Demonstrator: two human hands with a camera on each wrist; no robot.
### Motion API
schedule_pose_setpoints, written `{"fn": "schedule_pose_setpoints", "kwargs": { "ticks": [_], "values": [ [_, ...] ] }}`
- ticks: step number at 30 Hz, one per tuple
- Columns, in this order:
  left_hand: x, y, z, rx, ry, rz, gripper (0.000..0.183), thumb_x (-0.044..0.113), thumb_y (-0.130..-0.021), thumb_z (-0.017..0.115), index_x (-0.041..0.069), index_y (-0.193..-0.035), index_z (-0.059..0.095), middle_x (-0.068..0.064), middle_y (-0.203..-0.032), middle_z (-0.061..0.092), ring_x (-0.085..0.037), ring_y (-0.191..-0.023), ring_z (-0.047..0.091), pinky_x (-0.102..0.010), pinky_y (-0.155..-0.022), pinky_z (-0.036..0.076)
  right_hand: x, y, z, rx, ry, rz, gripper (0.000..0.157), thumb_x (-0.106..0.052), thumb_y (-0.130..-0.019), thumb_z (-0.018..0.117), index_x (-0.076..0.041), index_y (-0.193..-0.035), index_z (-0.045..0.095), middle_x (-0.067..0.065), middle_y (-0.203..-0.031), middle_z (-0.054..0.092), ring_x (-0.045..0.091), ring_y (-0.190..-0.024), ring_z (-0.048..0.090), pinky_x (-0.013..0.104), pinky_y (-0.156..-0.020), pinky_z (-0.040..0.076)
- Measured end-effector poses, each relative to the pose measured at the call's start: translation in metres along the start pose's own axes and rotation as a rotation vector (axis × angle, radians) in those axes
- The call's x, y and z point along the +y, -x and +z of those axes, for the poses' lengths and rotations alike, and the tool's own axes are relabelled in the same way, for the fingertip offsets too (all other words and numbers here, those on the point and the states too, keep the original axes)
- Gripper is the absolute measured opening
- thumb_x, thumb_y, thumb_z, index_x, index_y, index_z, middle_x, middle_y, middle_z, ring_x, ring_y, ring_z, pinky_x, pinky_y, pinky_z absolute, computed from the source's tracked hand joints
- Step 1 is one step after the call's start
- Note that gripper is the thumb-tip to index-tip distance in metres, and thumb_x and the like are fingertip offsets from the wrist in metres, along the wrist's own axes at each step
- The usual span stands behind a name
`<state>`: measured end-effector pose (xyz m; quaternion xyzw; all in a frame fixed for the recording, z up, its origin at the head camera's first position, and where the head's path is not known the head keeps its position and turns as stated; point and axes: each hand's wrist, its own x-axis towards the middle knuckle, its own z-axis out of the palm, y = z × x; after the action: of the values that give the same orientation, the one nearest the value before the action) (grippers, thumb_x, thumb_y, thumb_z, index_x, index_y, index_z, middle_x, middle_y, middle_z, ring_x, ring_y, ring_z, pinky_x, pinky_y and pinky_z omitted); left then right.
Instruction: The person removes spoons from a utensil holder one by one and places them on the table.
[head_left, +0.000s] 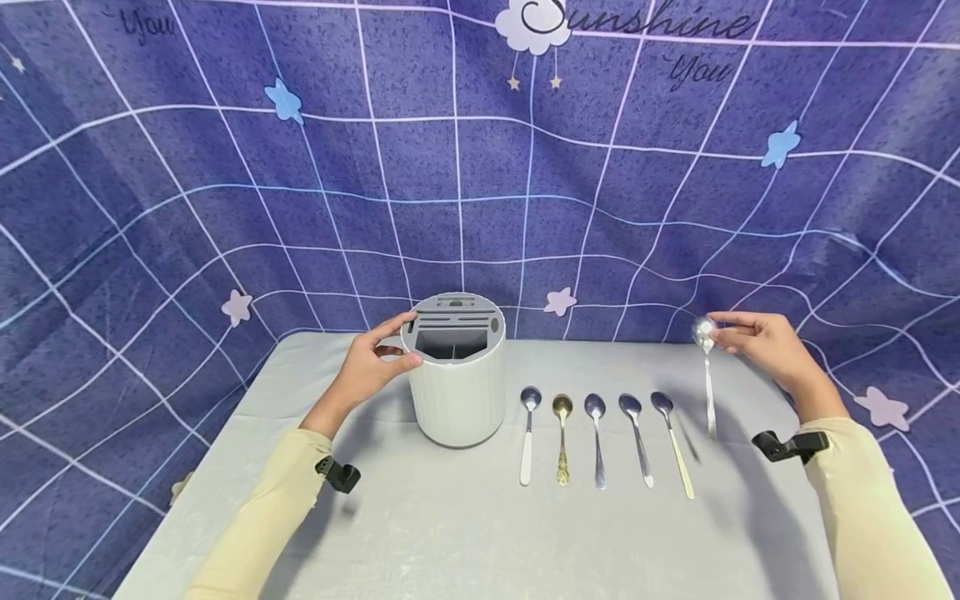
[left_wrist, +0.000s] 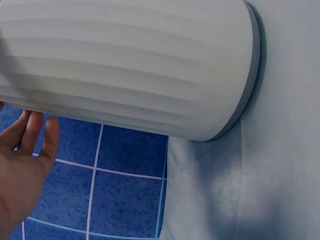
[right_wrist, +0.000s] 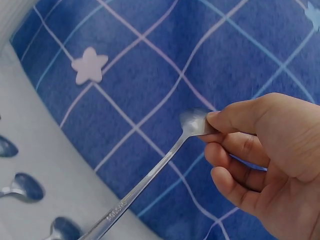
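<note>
My left hand [head_left: 367, 358] grips the left side of a white, ribbed utensil holder [head_left: 459, 400] near its rim, thumb at the front and index finger farther back. Its grey top has slots and a divided opening. In the left wrist view, the holder's ribbed wall [left_wrist: 130, 65] fills the upper part, and the fingers [left_wrist: 49, 140] reach its side. My right hand [head_left: 765, 346] pinches a silver spoon [head_left: 708, 383] by its bowl, between thumb and fingers. The spoon hangs with its handle down, above the table's right part; engraved letters show on the handle [right_wrist: 135, 192] in the right wrist view.
Several spoons lie in a row right of the holder, bowls away from me: a white-handled spoon [head_left: 527, 437], an ornate gold spoon [head_left: 562, 437], silver ones, and a gold-handled spoon [head_left: 675, 446]. A pale cloth covers the table [head_left: 480, 533]. Behind hangs a blue gridded curtain [head_left: 420, 225].
</note>
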<state>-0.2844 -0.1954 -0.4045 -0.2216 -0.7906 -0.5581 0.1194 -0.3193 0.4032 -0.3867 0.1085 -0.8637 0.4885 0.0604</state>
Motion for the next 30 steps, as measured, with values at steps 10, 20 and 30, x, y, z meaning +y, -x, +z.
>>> {"fn": "schedule_pose_setpoints", "kwargs": {
  "ticks": [10,20,30],
  "values": [
    [-0.001,0.000,0.000,-0.003,0.018,-0.008,0.066,-0.004,-0.084,0.079,-0.002,-0.145,0.054,-0.020,-0.152,0.050,-0.009,-0.119,0.056,-0.066,-0.097,0.049,0.028,0.003,-0.001,-0.107,0.061,0.091,0.044,-0.013,-0.099,0.067,0.011,-0.135,0.059,-0.012,-0.094,0.077,0.000,-0.083,0.068,0.016,-0.074,0.057],
    [0.004,0.000,0.000,-0.008,0.007,-0.013,0.065,-0.003,-0.085,0.079,-0.003,-0.145,0.053,-0.020,-0.152,0.049,-0.006,-0.121,0.055,-0.062,-0.097,0.051,0.057,0.008,0.008,-0.152,-0.012,0.124,0.045,-0.006,-0.098,0.066,0.020,-0.133,0.054,-0.010,-0.092,0.075,0.001,-0.079,0.066,0.019,-0.071,0.059],
    [-0.027,-0.005,-0.001,0.000,-0.002,-0.014,0.069,-0.005,-0.084,0.079,0.000,-0.147,0.053,-0.018,-0.154,0.049,-0.016,-0.123,0.056,-0.064,-0.097,0.050,0.072,0.014,0.019,-0.188,-0.026,0.173,0.047,-0.003,-0.096,0.065,0.023,-0.133,0.052,-0.010,-0.083,0.072,0.000,-0.070,0.062,0.018,-0.066,0.058]
  ]
}}
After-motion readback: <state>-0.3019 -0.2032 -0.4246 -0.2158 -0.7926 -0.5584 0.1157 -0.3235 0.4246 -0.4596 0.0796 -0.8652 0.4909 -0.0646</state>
